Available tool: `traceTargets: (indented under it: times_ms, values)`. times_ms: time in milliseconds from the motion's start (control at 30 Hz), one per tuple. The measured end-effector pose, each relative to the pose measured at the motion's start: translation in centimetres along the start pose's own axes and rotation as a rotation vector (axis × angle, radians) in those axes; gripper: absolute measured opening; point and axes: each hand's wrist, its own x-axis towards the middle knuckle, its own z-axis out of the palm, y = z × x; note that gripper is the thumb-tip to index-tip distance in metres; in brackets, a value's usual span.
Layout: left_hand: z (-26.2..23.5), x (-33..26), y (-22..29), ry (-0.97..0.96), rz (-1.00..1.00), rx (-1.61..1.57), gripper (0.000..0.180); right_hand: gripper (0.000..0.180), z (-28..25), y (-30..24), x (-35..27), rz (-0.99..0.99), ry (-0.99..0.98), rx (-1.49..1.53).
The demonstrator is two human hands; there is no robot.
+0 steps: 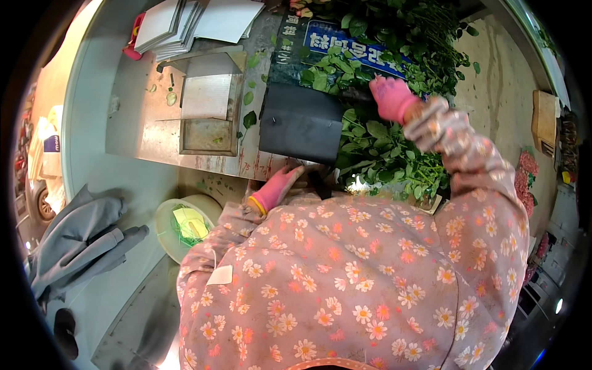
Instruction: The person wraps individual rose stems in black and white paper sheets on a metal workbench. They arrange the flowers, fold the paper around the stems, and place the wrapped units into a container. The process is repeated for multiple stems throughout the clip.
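Note:
My right hand (392,98), in a pink glove, is closed above the leafy green stems (394,154) on the right of the table; what its fingers hold is hidden. Low at the table's front edge, my left hand (277,188) wears a pink glove with darker fingertips. Its fingers are drawn together beside the lower edge of a black sheet (300,120), and anything in them is too small to make out. The black sheet lies bent over between my hands, with leaves poking out along its right side.
A metal frame box (209,137) stands left of the black sheet, with white card stacks (225,20) behind. More foliage (407,31) heaps at the back over a blue printed sheet (354,48). A pale bin (165,225) is below left, near a draped grey garment (80,240).

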Motion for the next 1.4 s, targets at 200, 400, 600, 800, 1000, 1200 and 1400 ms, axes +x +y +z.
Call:
traceTargets:
  times_ms: [200, 400, 600, 800, 1000, 1200, 1400]
  values:
    - [5.1, 5.8, -1.0, 0.220, -0.220, -0.702, 0.039, 0.047, 6.2, -10.1, -8.5, -0.270, -0.626, 0.284]
    - [6.2, 7.0, -3.3, 0.372, 0.087, -0.650, 0.040, 0.033, 13.1, -9.5, -7.1, -0.036, -0.431, 1.182]
    - [6.3, 6.3, -2.0, 0.413, 0.112, -0.873, 0.030, 0.045, 12.9, -11.6, -8.8, -0.007, -0.653, 1.129]
    - [6.3, 7.9, -3.0, 0.498, 0.224, -0.925, 0.018, 0.046, 11.0, -13.4, -10.1, 0.143, -0.278, 1.587]
    - [6.2, 6.7, -1.8, 0.625, 0.210, -0.352, 0.028, 0.052, 14.4, -15.3, -9.1, 0.016, -0.134, 1.756]
    - [5.8, 8.1, -5.1, 0.632, 0.286, -0.144, 0.051, 0.051, 12.2, -18.0, -7.7, 0.288, -0.089, 1.513]
    - [1.4, 6.7, 2.4, -0.032, 0.158, 0.625, 0.060, 0.075, 17.0, -18.3, -6.9, 0.525, 0.024, 1.170]
